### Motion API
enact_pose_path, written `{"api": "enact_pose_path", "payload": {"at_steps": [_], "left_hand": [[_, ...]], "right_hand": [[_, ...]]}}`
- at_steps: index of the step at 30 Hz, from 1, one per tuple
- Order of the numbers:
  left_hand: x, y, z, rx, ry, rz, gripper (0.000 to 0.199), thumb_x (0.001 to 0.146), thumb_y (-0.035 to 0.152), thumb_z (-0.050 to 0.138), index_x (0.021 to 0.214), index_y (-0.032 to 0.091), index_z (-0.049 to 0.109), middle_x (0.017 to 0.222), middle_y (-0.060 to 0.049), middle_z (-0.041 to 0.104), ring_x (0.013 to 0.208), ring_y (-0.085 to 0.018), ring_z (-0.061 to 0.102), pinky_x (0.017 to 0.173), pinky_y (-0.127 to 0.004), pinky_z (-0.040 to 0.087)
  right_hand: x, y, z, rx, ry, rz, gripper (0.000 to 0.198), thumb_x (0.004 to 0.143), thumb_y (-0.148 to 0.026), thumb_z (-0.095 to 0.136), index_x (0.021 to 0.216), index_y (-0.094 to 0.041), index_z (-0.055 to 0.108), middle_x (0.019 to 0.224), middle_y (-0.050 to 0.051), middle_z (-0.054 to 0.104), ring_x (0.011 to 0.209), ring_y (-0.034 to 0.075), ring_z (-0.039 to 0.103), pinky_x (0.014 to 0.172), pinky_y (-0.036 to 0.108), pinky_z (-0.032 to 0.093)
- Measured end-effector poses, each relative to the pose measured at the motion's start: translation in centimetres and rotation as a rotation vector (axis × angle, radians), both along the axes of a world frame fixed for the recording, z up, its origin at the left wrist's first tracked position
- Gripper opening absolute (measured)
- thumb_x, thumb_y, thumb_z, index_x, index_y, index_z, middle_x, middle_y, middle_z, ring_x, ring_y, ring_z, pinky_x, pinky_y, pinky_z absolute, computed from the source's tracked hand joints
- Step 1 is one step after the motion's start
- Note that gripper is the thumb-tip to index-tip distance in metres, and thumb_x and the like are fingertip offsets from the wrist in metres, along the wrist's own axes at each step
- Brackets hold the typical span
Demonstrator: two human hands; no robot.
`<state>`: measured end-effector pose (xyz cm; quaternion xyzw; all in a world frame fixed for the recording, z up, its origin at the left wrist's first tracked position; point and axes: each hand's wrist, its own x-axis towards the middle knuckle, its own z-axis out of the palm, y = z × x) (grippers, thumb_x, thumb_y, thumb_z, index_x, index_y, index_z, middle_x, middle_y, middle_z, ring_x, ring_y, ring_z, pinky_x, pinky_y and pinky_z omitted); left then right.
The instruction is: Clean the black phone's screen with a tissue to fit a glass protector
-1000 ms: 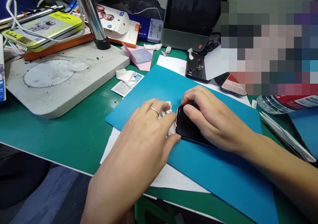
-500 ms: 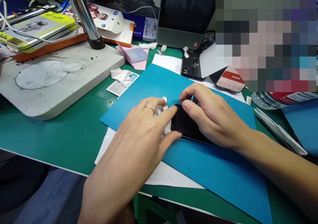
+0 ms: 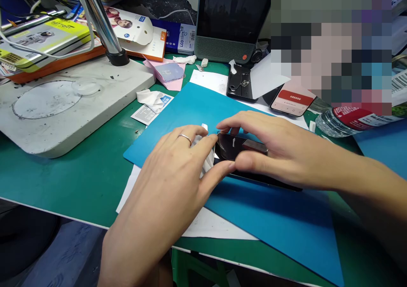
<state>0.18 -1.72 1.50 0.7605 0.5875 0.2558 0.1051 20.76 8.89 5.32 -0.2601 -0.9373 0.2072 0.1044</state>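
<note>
A black phone (image 3: 230, 146) lies at a slant on the blue mat (image 3: 270, 219), its dark glossy face up with reflections on it. My left hand (image 3: 187, 168), with a ring on one finger, grips the phone's left end between index finger and thumb. A crumpled white tissue (image 3: 208, 162) is tucked beneath those fingers. My right hand (image 3: 270, 147) reaches across the phone, fingers curled at its far edge and thumb at the near side, close to my left thumb. It covers much of the phone's face. Whether a separate sheet lies on the phone, I cannot tell.
White paper (image 3: 229, 225) sticks out under the mat. Beyond it lie a dark phone (image 3: 238, 83), a phone with a lit screen (image 3: 292, 100) and a water bottle (image 3: 340, 121). A white lamp base (image 3: 63, 130) and boxes (image 3: 60, 39) stand left, a dark-screened device (image 3: 235, 15) behind.
My right hand has gone from a pinch at the phone's far left corner to a wider grip across it. My left hand keeps its place at the end. The view has shifted slightly.
</note>
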Motion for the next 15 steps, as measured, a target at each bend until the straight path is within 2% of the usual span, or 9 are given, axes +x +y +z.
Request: {"api": "enact_pose_path", "payload": {"at_steps": [3, 5, 10, 15], "left_hand": [[0.0, 0.3, 0.0, -0.01, 0.009, 0.005, 0.041, 0.112, 0.047, 0.048, 0.136, 0.022, 0.07, 0.141, -0.012, 0.068, 0.126, -0.032, 0.064, 0.105, -0.049, 0.052], [0.0, 0.4, 0.0, -0.021, 0.014, 0.004, 0.042, 0.113, 0.047, 0.046, 0.136, 0.022, 0.07, 0.141, -0.012, 0.067, 0.126, -0.033, 0.064, 0.104, -0.051, 0.053], [0.1, 0.3, 0.1, -0.041, 0.012, -0.003, 0.04, 0.113, 0.044, 0.046, 0.138, 0.022, 0.069, 0.141, -0.01, 0.068, 0.127, -0.032, 0.063, 0.104, -0.05, 0.053], [0.1, 0.0, 0.2, -0.061, 0.012, 0.007, 0.039, 0.114, 0.039, 0.045, 0.143, 0.023, 0.066, 0.143, -0.009, 0.067, 0.13, -0.03, 0.062, 0.105, -0.047, 0.053]], "right_hand": [[0.9, 0.3, 1.1, -0.017, -0.097, 0.054, 0.078, 0.089, -0.067, 0.073, 0.151, -0.022, 0.059, 0.14, 0.012, 0.072, 0.116, 0.032, 0.072, 0.087, 0.041, 0.059], [1.4, 0.6, 1.5, -0.043, -0.123, 0.057, 0.072, 0.093, -0.061, 0.071, 0.153, -0.023, 0.058, 0.142, 0.011, 0.072, 0.116, 0.031, 0.073, 0.087, 0.04, 0.06], [2.1, 1.9, 1.8, -0.109, -0.114, 0.002, 0.05, 0.098, -0.056, 0.065, 0.138, -0.027, 0.072, 0.124, 0.007, 0.08, 0.102, 0.028, 0.076, 0.08, 0.04, 0.062], [3.1, 3.1, 2.4, -0.104, -0.075, -0.047, 0.04, 0.099, -0.057, 0.064, 0.122, -0.029, 0.083, 0.109, 0.004, 0.084, 0.094, 0.026, 0.077, 0.078, 0.04, 0.061]]}}
